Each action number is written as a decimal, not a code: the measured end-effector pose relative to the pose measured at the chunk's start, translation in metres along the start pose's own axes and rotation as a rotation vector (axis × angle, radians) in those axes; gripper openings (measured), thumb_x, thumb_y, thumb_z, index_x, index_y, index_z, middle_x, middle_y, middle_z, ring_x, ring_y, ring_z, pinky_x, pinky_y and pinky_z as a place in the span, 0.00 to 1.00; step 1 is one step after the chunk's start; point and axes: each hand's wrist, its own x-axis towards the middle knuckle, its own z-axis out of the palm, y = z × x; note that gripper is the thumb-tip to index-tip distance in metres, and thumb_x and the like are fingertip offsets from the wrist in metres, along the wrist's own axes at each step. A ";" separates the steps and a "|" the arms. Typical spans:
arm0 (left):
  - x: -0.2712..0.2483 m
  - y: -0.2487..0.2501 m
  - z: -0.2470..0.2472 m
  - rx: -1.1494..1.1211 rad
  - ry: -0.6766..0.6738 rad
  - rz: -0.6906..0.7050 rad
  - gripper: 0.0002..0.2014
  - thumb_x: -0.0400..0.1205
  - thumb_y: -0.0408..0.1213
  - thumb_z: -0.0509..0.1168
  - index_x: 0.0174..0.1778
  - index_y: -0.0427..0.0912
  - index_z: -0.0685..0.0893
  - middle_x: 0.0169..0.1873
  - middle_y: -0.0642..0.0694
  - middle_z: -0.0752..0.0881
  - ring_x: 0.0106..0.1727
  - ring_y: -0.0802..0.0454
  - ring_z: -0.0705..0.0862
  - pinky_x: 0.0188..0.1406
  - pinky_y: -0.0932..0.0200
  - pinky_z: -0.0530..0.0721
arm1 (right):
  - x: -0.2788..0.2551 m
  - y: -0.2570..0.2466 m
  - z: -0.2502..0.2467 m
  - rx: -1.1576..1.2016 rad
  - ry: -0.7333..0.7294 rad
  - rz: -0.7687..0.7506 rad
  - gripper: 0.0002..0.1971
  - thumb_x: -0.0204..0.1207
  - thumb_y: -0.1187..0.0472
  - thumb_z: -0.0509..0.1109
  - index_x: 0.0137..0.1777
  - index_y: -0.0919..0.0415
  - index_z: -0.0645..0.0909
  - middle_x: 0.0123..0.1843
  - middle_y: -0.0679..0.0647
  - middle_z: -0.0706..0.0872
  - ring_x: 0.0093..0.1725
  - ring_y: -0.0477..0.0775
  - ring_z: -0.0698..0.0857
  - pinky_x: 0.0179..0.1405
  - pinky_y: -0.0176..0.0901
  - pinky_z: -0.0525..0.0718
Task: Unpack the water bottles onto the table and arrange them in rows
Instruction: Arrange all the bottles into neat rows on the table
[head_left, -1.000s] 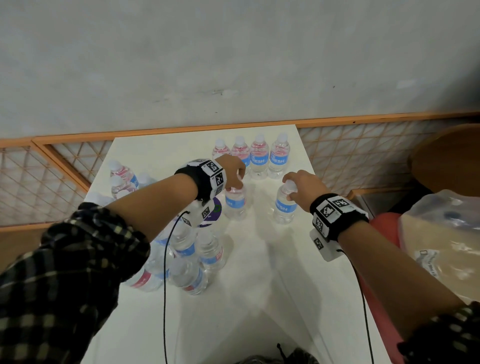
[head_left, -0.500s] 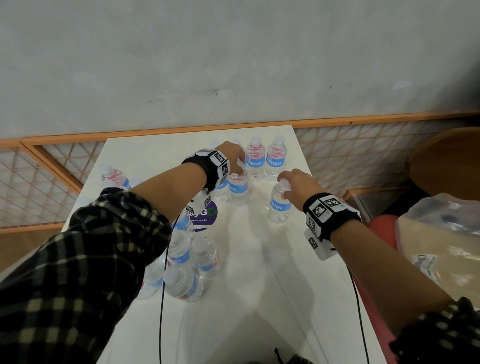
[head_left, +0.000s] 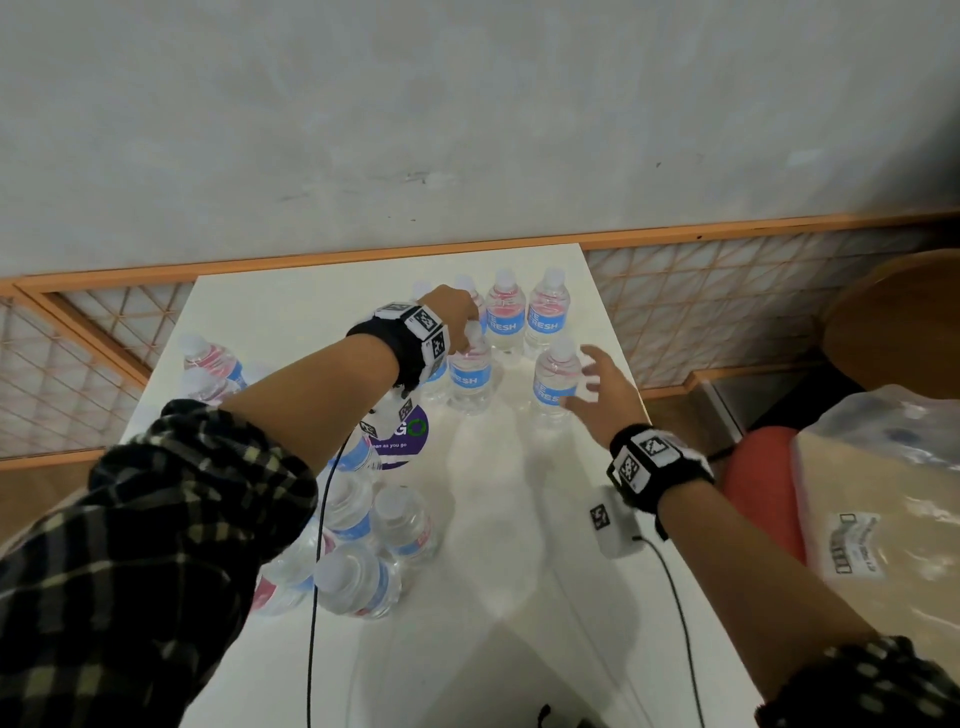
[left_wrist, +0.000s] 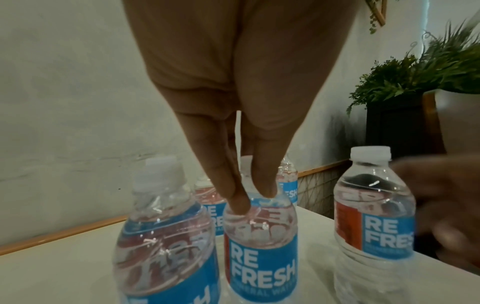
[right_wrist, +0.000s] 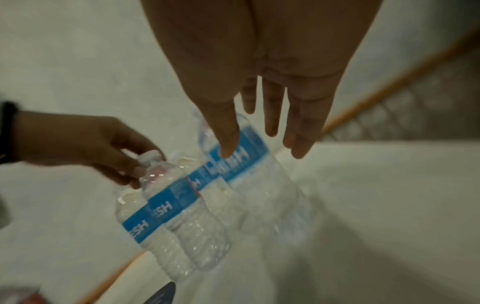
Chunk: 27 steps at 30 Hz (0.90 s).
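From the head camera, the white rectangular table (head_left: 291, 322) carries clear plastic water bottles with white caps and blue labels in two states. A back row (head_left: 524, 317) of upright bottles stands near the far edge, toward the far right corner, and a second row is forming just in front of it. The left hand (head_left: 452, 317) pinches the neck of the clear blue-labelled bottle (head_left: 470, 371) in that second row, with another bottle just beside it on the left. The right hand (head_left: 602, 395) has its fingers spread, grasping nothing, close beside the rightmost second-row bottle (head_left: 553, 384). An unsorted cluster (head_left: 363, 551) crowds the near left part of the table, and two more bottles (head_left: 210, 364) stand at the left edge. So I judge the task partly done: less than two rows set, much left to line up. A purple round sticker (head_left: 402, 439) reads "…GO" and what looks like "…ean as you go". A plastic-wrapped package (head_left: 878, 509) lies off the table to the right.

In the left wrist view, fingertips (left_wrist: 240, 203) close on the shoulder of the held bottle; labels read "RE FRESH", and a red label panel shows beside the blue.

In the right wrist view, straight fingers (right_wrist: 298, 131) hang over blurred bottles; only "ESH" can be read.
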 end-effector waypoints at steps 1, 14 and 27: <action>0.001 -0.001 0.001 -0.012 0.003 -0.004 0.12 0.77 0.35 0.70 0.55 0.36 0.85 0.51 0.38 0.88 0.55 0.40 0.85 0.48 0.55 0.79 | -0.004 0.013 0.007 0.115 -0.002 0.095 0.39 0.71 0.64 0.77 0.79 0.51 0.62 0.69 0.56 0.76 0.65 0.57 0.78 0.67 0.50 0.77; 0.006 -0.008 0.010 -0.138 0.002 -0.063 0.11 0.77 0.36 0.70 0.52 0.34 0.86 0.43 0.39 0.90 0.48 0.43 0.89 0.55 0.47 0.87 | 0.017 0.044 0.073 0.346 0.039 0.286 0.31 0.72 0.54 0.76 0.74 0.50 0.70 0.70 0.55 0.79 0.69 0.58 0.77 0.67 0.44 0.72; 0.012 -0.011 0.010 -0.269 0.041 -0.083 0.09 0.78 0.34 0.68 0.51 0.33 0.85 0.41 0.39 0.90 0.46 0.44 0.90 0.52 0.52 0.87 | 0.055 0.030 0.095 0.024 -0.032 0.268 0.34 0.72 0.39 0.70 0.77 0.42 0.65 0.66 0.58 0.79 0.68 0.62 0.75 0.68 0.49 0.69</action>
